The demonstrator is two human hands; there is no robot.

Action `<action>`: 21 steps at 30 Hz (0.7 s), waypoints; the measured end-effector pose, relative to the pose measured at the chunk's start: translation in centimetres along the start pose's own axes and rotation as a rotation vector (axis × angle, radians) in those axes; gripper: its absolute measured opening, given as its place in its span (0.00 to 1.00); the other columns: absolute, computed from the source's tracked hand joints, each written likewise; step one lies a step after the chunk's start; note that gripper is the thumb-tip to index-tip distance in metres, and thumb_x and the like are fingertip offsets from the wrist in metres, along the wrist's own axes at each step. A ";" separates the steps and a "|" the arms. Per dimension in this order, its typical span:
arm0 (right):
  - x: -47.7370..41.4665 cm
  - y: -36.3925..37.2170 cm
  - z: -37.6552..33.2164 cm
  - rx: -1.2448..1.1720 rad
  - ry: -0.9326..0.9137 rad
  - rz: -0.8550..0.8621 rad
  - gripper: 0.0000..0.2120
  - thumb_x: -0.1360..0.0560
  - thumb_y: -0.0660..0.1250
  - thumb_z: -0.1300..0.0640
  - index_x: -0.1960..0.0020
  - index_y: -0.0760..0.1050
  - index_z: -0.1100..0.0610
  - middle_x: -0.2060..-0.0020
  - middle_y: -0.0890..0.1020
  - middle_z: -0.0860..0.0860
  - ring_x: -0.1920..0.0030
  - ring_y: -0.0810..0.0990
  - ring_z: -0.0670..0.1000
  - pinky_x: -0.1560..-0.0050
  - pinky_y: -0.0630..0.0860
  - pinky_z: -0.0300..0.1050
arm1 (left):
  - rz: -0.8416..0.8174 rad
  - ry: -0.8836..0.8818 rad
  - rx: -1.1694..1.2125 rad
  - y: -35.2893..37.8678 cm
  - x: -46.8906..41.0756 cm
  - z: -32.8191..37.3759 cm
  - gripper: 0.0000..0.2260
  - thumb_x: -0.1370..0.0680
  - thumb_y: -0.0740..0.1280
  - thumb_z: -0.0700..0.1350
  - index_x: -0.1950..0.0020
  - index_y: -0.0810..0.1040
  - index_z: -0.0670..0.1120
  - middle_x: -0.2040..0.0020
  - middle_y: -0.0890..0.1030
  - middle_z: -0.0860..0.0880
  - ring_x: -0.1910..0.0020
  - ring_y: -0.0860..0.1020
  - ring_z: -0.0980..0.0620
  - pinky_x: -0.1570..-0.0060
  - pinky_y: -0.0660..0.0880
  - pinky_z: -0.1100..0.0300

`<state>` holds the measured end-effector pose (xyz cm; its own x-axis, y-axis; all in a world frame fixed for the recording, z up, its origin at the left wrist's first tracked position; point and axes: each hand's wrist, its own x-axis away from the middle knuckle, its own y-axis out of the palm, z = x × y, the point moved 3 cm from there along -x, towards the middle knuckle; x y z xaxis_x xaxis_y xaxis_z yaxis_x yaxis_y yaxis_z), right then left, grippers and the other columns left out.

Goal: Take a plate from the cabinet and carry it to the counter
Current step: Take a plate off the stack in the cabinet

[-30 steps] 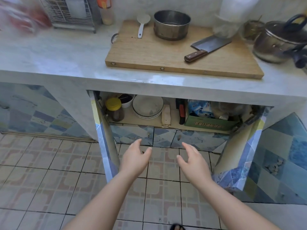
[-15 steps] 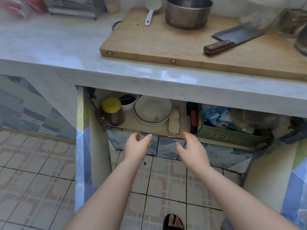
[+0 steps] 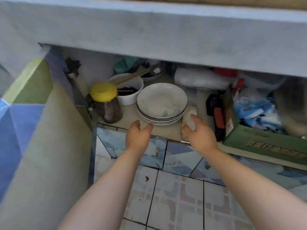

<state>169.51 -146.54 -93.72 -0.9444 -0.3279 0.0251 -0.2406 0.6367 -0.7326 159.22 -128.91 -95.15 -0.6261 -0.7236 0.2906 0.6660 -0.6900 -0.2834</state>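
Observation:
A stack of several white plates (image 3: 162, 103) sits on the shelf of the open cabinet (image 3: 167, 131) under the grey counter (image 3: 149, 29). My left hand (image 3: 138, 136) reaches to the stack's front left, fingers apart, fingertips just at the lowest rim. My right hand (image 3: 198, 131) is at the stack's front right, fingers spread, in front of a pale block (image 3: 190, 117). Neither hand holds a plate.
A yellow-lidded jar (image 3: 106, 102) and a white bowl (image 3: 128, 91) stand left of the plates. A black and red tool (image 3: 216, 112) and a green box (image 3: 259, 135) of packets lie to the right. The open cabinet door (image 3: 41, 130) stands at left. The counter edge overhangs closely.
I have bent lower and closer, so the counter top has left the view. Both hands moved forward from above the floor to the shelf edge, flanking the plate stack.

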 end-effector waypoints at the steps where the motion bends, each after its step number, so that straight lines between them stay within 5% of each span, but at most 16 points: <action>1: -0.9 0.6 0.4 -0.013 0.005 0.014 0.28 0.24 0.60 0.45 0.27 0.62 0.54 0.27 0.66 0.54 0.31 0.67 0.56 0.36 0.66 0.48 | 0.007 0.024 -0.002 0.3 -0.6 -0.5 0.31 0.27 0.67 0.55 0.28 0.64 0.44 0.28 0.68 0.45 0.31 0.68 0.46 0.33 0.64 0.54; 3: -2.4 1.4 0.9 -0.014 -0.004 0.049 0.28 0.25 0.60 0.43 0.28 0.64 0.53 0.28 0.67 0.54 0.31 0.68 0.56 0.36 0.66 0.49 | 0.024 0.065 0.002 0.8 -1.8 -1.2 0.32 0.27 0.67 0.57 0.28 0.64 0.44 0.28 0.68 0.45 0.30 0.67 0.46 0.33 0.64 0.53; 7: -4.6 2.4 0.7 -0.042 -0.070 0.125 0.22 0.25 0.60 0.41 0.36 0.72 0.50 0.36 0.75 0.56 0.39 0.74 0.58 0.51 0.68 0.44 | 0.061 0.101 0.048 1.2 -4.0 -1.3 0.33 0.28 0.67 0.59 0.29 0.66 0.43 0.29 0.69 0.44 0.31 0.68 0.45 0.35 0.65 0.53; 12: -6.9 3.3 0.4 -0.101 -0.066 0.133 0.23 0.27 0.61 0.39 0.39 0.73 0.52 0.38 0.76 0.55 0.41 0.75 0.58 0.51 0.68 0.44 | 0.098 0.164 0.111 1.2 -6.0 -0.1 0.16 0.29 0.69 0.56 0.47 0.79 0.47 0.49 0.82 0.50 0.47 0.78 0.48 0.50 0.71 0.56; 17: -8.1 3.4 0.2 -0.191 -0.076 0.157 0.22 0.28 0.64 0.41 0.39 0.73 0.50 0.40 0.78 0.53 0.42 0.76 0.56 0.46 0.74 0.49 | 0.130 0.184 0.061 1.6 -7.3 0.6 0.19 0.29 0.70 0.54 0.42 0.79 0.47 0.44 0.83 0.49 0.45 0.78 0.48 0.42 0.73 0.51; 21: -8.7 3.5 0.3 -0.282 -0.053 0.153 0.19 0.30 0.68 0.49 0.40 0.74 0.50 0.43 0.78 0.50 0.48 0.76 0.51 0.53 0.68 0.42 | 0.164 0.175 -0.003 1.7 -7.9 0.7 0.18 0.29 0.70 0.49 0.41 0.79 0.47 0.44 0.82 0.48 0.45 0.78 0.46 0.44 0.74 0.52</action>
<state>176.91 -141.67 -96.69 -0.9632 -0.2443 -0.1118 -0.1560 0.8473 -0.5078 165.57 -124.38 -97.31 -0.5709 -0.8173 0.0780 0.7634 -0.5633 -0.3162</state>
